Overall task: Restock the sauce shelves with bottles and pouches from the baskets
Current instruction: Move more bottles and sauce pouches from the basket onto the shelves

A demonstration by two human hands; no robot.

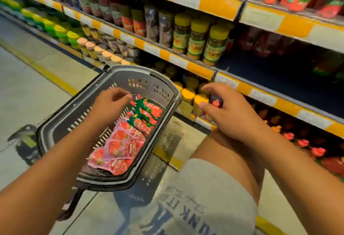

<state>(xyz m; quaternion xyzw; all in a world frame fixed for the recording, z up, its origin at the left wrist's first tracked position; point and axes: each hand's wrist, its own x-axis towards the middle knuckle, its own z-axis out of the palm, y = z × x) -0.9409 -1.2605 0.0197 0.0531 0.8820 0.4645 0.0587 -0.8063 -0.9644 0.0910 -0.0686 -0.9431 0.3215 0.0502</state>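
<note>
The left hand (109,104) is hovering over the grey basket (61,121), fingers loosely curled toward each other and holding nothing, just above the green pouches (147,113). The right hand (225,109) is reaching toward the lower shelf edge (260,95), its fingers curling around a small dark item with a red mark (216,102); whether the grip is fully closing on it I cannot tell, since the fingers are hiding most of it. The hands are sitting well apart, the basket rim passing between them.

Inside the basket, the green pouches are lying in a stack toward the far side, and the pink pouches (121,147) are piling up nearer the person, touching the green ones. The basket is resting on the floor (28,89) beside the person's bare knee (223,158), above grey shorts (204,197).

Just beyond the right hand, yellow-lidded jars (188,95) are standing on the bottom shelf. On the shelf above, more yellow-capped jars (216,44) are standing upright in a row, and red bottles (301,147) are lining the lower right
</note>
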